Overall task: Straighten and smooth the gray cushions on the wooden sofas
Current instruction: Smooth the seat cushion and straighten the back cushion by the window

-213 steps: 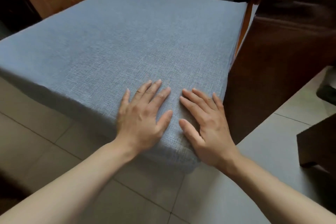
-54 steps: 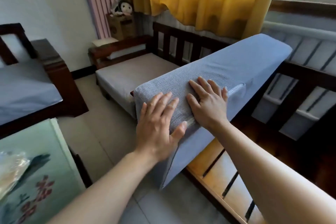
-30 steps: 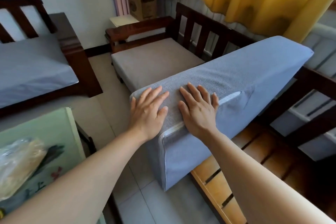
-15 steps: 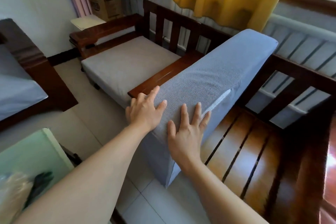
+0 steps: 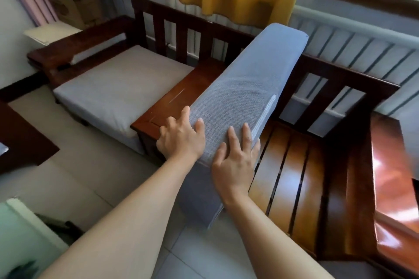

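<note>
while tipped on edge, gray cushion [image 5: 247, 88], left hand [image 5: 181, 140], right hand [image 5: 235, 161] pressing

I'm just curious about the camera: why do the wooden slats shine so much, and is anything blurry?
Head view: window daylight throws bright glare on the bare wooden slats and the right armrest; the gray cushion and both hands stay sharp; the lower left corner is smeared; the wide lens bends the edges.

Both bare forearms reach forward side by side, close together. The left hand [image 5: 181, 140] lies with fingers spread and nearly straight, thumb apart. The right hand [image 5: 234, 161] lies palm down just beside it, its fingers [image 5: 246, 135] straight and splayed.
</note>
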Demonstrator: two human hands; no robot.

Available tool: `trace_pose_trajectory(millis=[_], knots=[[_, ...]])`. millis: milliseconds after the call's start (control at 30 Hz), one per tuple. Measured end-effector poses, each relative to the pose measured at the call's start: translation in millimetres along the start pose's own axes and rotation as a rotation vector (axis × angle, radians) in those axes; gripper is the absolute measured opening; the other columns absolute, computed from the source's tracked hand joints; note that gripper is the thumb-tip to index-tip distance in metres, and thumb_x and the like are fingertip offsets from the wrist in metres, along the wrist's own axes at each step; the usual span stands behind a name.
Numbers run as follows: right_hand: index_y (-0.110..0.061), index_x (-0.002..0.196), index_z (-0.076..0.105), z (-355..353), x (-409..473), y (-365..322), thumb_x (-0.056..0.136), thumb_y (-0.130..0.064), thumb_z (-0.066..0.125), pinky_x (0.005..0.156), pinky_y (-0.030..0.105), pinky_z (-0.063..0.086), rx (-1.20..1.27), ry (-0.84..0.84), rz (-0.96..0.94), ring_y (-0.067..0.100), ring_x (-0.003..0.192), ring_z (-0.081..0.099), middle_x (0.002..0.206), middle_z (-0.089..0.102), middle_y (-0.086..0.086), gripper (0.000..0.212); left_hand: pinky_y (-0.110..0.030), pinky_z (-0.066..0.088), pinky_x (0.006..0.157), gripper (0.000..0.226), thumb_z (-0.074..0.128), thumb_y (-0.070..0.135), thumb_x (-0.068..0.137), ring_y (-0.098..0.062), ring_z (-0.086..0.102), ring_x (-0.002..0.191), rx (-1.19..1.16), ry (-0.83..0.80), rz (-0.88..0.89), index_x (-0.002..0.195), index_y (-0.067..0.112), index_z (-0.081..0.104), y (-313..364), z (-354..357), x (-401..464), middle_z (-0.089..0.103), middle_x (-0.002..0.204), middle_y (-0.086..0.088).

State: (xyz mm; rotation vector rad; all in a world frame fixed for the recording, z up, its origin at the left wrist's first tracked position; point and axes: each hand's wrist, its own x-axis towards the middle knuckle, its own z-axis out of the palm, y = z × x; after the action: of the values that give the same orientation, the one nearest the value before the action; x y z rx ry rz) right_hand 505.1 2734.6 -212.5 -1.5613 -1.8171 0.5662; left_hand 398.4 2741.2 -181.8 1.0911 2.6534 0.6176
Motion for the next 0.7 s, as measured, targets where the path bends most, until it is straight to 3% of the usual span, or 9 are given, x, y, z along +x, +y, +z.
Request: trace_pose_trajectory(millis=[200, 467, 700], knots=[[-0.02, 0.14, 0.048, -18, 66, 31, 0.088, -0.036, 0.033, 0.118, 0.043, 0.011, -0.031, -0.013, -0.025, 0.04, 0.144, 0.011, 0.157, 0.024, 0.003, 0.057, -0.045, 0.038, 0.091, 0.056, 0.028, 0.053, 0.097, -0.034, 0.041, 0.124, -0.012, -0.001, 0.014, 0.149, 0.034, 0.02, 59, 29, 23, 0.039, 0.141, -0.013], [-0.019, 0.145, 0.04, -33, 135, 60, 0.09, -0.04, 0.025, 0.118, 0.044, 0.008, -0.065, -0.083, -0.061, 0.04, 0.144, 0.006, 0.159, 0.018, 0.003, 0.061, -0.046, 0.037, 0.092, 0.056, 0.026, 0.052, 0.097, -0.035, 0.039, 0.127, 0.01, 0.001, -0.007, 0.15, 0.034, 0.017, 121, 55, 55, 0.037, 0.144, -0.014], [-0.029, 0.151, 0.017, -47, 139, 54, 0.099, -0.039, 0.037, 0.117, 0.041, 0.012, -0.069, -0.274, 0.001, 0.029, 0.146, -0.009, 0.159, -0.016, -0.003, 0.057, -0.046, 0.036, 0.095, 0.057, 0.025, 0.053, 0.097, -0.035, 0.041, 0.127, 0.083, -0.042, 0.005, 0.15, 0.034, 0.014, 112, 47, 52, 0.037, 0.145, -0.012]])
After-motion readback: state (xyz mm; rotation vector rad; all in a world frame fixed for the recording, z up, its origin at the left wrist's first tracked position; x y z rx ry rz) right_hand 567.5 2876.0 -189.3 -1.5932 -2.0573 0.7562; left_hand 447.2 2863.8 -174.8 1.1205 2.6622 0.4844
